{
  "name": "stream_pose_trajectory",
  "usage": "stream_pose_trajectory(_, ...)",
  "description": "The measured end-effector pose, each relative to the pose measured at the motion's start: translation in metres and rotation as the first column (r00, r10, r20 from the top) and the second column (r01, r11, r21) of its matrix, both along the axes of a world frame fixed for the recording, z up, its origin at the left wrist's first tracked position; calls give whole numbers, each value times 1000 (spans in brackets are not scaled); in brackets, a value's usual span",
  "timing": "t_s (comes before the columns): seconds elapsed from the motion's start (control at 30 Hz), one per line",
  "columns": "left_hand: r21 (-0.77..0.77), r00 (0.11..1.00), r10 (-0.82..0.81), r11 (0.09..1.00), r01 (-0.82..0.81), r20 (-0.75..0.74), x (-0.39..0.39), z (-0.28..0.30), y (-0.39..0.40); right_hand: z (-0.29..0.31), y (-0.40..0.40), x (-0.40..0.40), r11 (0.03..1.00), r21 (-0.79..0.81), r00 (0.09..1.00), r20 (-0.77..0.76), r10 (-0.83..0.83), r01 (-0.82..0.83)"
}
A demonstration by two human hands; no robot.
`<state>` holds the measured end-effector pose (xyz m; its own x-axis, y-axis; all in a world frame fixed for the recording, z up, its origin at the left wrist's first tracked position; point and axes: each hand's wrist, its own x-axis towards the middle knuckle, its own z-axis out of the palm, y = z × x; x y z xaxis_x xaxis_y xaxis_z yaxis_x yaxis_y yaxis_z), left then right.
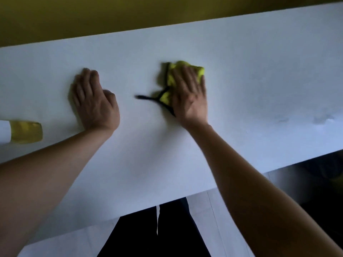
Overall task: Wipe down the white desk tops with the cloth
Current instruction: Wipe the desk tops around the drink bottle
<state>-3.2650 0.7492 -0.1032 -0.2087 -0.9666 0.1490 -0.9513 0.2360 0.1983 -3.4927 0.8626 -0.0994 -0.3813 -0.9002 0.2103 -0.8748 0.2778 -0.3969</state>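
Note:
A white desk top [259, 80] fills most of the head view. A bunched yellow cloth [167, 97] with black edging lies on it near the middle, a black corner trailing to the left. My right hand [189, 93] presses flat on the cloth with straight fingers. My left hand [92, 101] rests on the bare desk to the left, palm down, fingers loosely bent, holding nothing.
A bottle of yellow liquid [24, 133] with a white part lies on the desk at the left edge of view. Faint wet marks [323, 118] show at the right. A yellow wall [111, 15] runs behind the desk. My dark trousers [157, 234] show below the front edge.

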Motion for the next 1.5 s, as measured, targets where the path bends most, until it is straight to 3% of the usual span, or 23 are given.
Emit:
stream_pose_trajectory(0.1, 30, 1000, 12, 999, -13, 20, -3, 4, 1, 3, 39, -39, 980, 31, 981, -7, -196, 196)
stream_pose_trajectory(0.2, 41, 999, 22, 999, -23, 29, -4, 5, 1, 5, 44, -29, 957, 28, 958, -13, -287, 287)
stream_pose_trajectory(0.27, 58, 999, 26, 998, -28, 33, -4, 6, 2, 7, 50, 8, 971, -3, 971, 3, -240, 240)
stream_pose_trajectory(0.43, 71, 999, 5, 997, -9, 51, -4, 7, 3, 20, 99, 143, 998, 23, 988, 143, 60, -64)
stream_pose_trajectory(0.5, 88, 998, -6, 996, 1, 60, -4, 8, 5, 22, 111, 159, 987, 51, 981, 131, 143, -151)
stream_pose_trajectory(0.63, 96, 994, -110, 989, 109, 10, -9, 14, 17, 19, 128, 111, 976, 61, 974, 102, 205, -211)
stream_pose_trajectory(0.77, 48, 907, -411, 908, 417, -96, -37, 14, 69, 14, 163, 28, 997, 73, 998, 58, -23, 18)
stream_pose_trajectory(0.87, 47, 845, -512, 851, 524, -152, -72, 11, 121, 13, 180, -10, 986, 88, 990, 8, -143, 142)
stream_pose_trajectory(0.97, 46, 835, -516, 845, 533, -193, -112, 7, 156, 13, 174, 8, 974, 76, 976, 8, -215, 214)
stream_pose_trajectory(1.1, 94, 866, -483, 864, 495, -130, -143, 2, 159, 11, 177, 18, 998, 15, 997, 60, -54, 53)
stream_pose_trajectory(1.23, 47, 885, -458, 885, 463, -87, -141, -1, 161, 12, 201, -42, 997, -1, 996, 43, 76, -76)
stream_pose_trajectory(1.37, 40, 906, -417, 906, 420, -74, -148, -3, 165, 0, 251, -159, 987, -13, 987, -15, -158, 158)
stream_pose_trajectory(1.5, 38, 910, -408, 911, 411, -79, -150, -2, 165, 1, 279, -227, 909, 33, 910, -20, -415, 415)
